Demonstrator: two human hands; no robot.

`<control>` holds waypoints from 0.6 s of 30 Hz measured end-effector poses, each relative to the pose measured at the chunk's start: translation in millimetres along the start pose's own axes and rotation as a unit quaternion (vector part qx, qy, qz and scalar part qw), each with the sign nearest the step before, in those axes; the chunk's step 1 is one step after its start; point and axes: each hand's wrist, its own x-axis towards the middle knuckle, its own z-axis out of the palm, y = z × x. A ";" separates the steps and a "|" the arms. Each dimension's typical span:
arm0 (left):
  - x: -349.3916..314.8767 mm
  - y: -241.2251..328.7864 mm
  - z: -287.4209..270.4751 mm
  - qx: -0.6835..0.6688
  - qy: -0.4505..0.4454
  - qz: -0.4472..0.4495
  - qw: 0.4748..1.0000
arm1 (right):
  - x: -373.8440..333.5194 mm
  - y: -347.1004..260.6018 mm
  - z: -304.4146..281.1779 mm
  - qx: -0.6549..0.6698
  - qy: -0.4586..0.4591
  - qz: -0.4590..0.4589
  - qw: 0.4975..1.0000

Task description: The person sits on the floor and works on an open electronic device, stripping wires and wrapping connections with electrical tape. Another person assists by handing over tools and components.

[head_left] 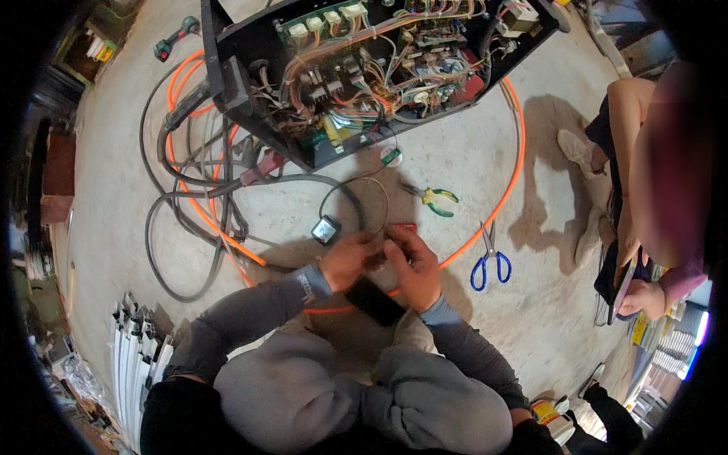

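Note:
My left hand and my right hand meet in front of my knees, fingers pinched together. What they hold between the fingertips is too small to make out. A thin wire loops down toward them. Beside my left hand lies a small black box with a pale face. A red piece shows just past my right fingers. Beneath the hands is a flat black rectangular object. Farther off, an opened machine chassis exposes circuit boards and bundled wires.
Green-and-yellow pliers and blue-handled scissors lie to the right. An orange hose curves around the work spot. Dark cables tangle at left, near a green power tool. At right, another person's hand holds something dark.

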 end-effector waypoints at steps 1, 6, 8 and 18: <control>-0.6 1.6 -1.3 -0.006 -0.009 -0.004 1.000 | -2.9 2.1 0.8 -0.023 -0.004 -0.021 0.999; -3.0 20.1 -11.7 0.156 -0.141 0.051 0.976 | -3.1 -8.3 -3.8 -0.234 -0.047 -0.203 0.950; -3.0 19.5 -17.8 0.183 -0.163 0.051 0.968 | -9.4 -7.3 -0.7 -0.259 -0.070 -0.178 0.947; -0.9 24.4 3.6 -0.077 -0.077 -0.097 0.989 | -19.7 -1.8 4.9 -0.172 -0.039 -0.055 0.983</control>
